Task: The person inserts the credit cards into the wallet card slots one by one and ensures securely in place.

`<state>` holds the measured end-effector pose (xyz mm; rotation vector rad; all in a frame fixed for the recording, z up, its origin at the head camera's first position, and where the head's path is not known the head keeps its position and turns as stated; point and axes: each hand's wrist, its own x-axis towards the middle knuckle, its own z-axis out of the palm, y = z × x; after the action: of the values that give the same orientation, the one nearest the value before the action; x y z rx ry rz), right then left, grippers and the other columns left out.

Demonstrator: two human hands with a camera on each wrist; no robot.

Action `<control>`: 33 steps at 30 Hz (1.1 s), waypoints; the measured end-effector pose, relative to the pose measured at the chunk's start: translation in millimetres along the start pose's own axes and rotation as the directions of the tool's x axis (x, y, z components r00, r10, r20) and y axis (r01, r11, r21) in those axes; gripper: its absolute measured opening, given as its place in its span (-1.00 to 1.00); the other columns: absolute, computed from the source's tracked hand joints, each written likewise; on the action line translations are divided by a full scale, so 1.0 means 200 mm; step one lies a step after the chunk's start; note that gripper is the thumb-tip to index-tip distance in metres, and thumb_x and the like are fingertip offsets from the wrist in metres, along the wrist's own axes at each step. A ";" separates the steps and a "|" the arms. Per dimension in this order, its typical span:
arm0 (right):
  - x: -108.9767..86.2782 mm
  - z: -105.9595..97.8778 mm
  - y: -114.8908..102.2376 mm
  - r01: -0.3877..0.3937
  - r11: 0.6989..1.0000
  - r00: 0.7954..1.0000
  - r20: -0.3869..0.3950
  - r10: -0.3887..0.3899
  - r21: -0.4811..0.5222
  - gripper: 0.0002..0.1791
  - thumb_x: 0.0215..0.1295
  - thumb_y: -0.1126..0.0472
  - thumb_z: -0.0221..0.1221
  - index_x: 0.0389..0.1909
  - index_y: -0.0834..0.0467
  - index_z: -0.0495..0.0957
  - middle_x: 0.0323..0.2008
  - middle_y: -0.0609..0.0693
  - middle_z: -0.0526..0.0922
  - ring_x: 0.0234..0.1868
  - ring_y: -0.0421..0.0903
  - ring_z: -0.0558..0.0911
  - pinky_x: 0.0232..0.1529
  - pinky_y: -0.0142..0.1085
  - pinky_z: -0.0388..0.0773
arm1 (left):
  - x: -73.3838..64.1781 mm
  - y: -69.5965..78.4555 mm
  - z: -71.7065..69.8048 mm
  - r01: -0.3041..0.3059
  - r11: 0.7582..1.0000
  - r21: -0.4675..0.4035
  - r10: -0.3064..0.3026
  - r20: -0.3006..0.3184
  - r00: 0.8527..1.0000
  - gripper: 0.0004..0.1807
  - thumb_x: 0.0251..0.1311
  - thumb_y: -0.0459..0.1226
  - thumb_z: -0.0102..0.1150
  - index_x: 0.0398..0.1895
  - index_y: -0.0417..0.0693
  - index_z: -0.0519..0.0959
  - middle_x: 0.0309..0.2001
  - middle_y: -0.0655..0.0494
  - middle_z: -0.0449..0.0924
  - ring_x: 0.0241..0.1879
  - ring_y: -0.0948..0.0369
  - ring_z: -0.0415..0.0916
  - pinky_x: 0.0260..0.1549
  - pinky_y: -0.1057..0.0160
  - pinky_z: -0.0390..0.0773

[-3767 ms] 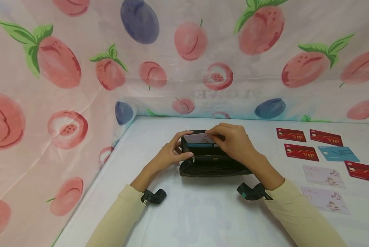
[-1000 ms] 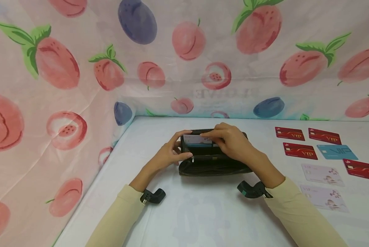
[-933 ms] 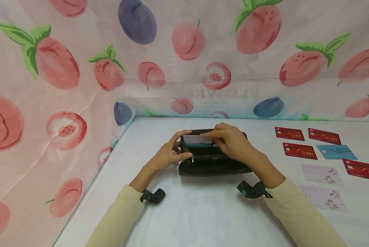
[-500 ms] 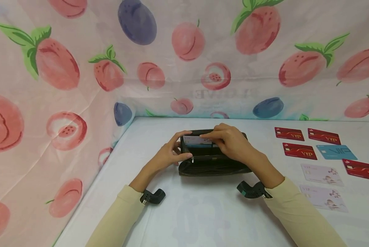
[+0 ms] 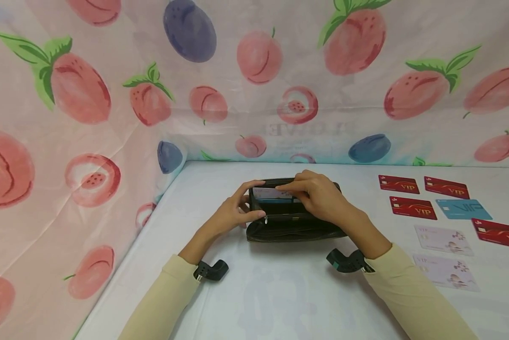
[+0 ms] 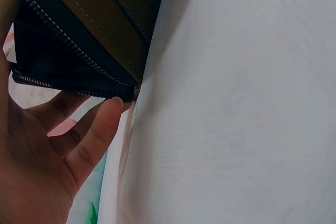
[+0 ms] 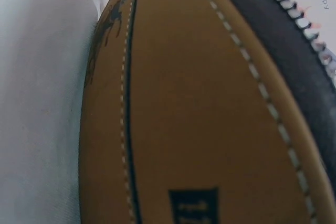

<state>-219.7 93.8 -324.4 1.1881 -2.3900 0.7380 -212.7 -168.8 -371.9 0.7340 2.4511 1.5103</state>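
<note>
**Pale card sinking lower into wallet slot**

Right grip (image 5: 320,193): fingers bent, tips at the top edge, pinching the right part of the pale card (image 5: 266,192). Thumb placement unclear from the head view; right wrist view misses the fingertips, shows mostly brown outer wallet.

Pale card just left of the right grip's tips, standing in the far compartment of the wallet (image 5: 297,231). Change: its top edge now sits a little lower than a second ago, and it's level, where it was tilted higher some seconds back. Less of it shows. Judgement: mostly seated, some still proud of the slot.

Strip of blue card (image 5: 273,200) directly below the pale card, on the near side of it.

Left grip (image 5: 237,210): holding the wallet's left end, fingers and thumb apart across the opening, same spot as a second ago. Zip pull (image 5: 266,219) beside its thumb tip. Wallet stays open.

Well right of the right grip, on the white surface (image 5: 280,293): four red cards (image 5: 413,208), one loose blue card (image 5: 464,209), two loose pale cards (image 5: 443,240), none changed. Beyond both grips, fruit-print cloth (image 5: 233,52).
</note>
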 end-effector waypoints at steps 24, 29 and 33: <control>0.00 0.01 -0.01 -0.012 0.995 0.998 0.065 0.018 -0.096 -0.72 0.21 0.35 0.27 -0.09 0.02 0.72 -0.48 -0.13 0.55 -0.38 -0.15 0.39 -0.43 -0.29 0.38 | 0.00 0.00 0.00 0.011 1.000 -0.017 -0.011 0.007 1.000 -0.25 0.21 -0.13 0.27 0.36 0.61 0.12 -0.13 -0.01 0.58 -0.32 0.05 0.59 -0.55 -0.02 0.52; 0.00 0.01 -0.02 -0.017 0.995 0.997 0.069 0.024 -0.098 -0.74 0.21 0.33 0.28 -0.11 0.02 0.73 -0.46 -0.14 0.56 -0.36 -0.15 0.41 -0.42 -0.29 0.40 | -0.01 0.04 0.00 0.017 1.000 -0.021 -0.017 0.009 1.000 -0.25 0.21 -0.13 0.28 0.38 0.54 0.13 -0.14 0.00 0.58 -0.31 0.02 0.60 -0.53 -0.06 0.53; -0.01 0.01 -0.02 -0.011 0.995 0.998 0.065 0.018 -0.099 -0.76 0.21 0.33 0.28 -0.14 0.02 0.74 -0.47 -0.15 0.56 -0.37 -0.15 0.40 -0.44 -0.30 0.41 | 0.00 0.00 0.00 0.002 1.000 -0.005 -0.002 -0.004 1.000 -0.26 0.16 -0.01 0.30 0.32 0.69 0.14 -0.15 0.04 0.59 -0.35 0.10 0.60 -0.58 0.06 0.52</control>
<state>-216.6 91.6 -326.4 1.1726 -2.4603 0.5862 -213.0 -168.3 -372.7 0.7284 2.4496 1.5187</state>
